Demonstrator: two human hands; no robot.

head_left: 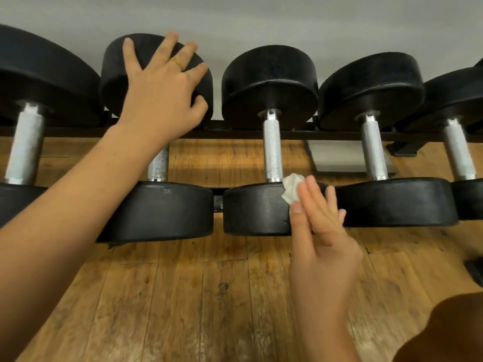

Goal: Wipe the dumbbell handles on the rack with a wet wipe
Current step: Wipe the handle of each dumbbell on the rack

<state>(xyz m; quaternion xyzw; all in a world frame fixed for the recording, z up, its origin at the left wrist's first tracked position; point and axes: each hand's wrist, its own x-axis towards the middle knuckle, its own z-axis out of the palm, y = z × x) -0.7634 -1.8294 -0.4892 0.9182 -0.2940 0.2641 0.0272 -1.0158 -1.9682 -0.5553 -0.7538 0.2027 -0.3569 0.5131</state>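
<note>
Several black dumbbells with knurled silver handles lie side by side on a black rack (235, 133). My left hand (163, 84) lies spread, fingers straight, on the far head of the second dumbbell (156, 210), its forearm hiding most of that handle. My right hand (321, 231) pinches a crumpled white wet wipe (292, 188) between thumb and fingers, its other fingers straight. The wipe touches the near head of the middle dumbbell (257, 209), just right of the base of its handle (272, 147).
Wooden plank floor (196, 296) runs beneath and in front of the rack. A grey wall (261, 19) stands behind. A flat grey plate (339, 158) lies on the floor under the rack. More dumbbells fill the far left (24, 142) and right (376, 150).
</note>
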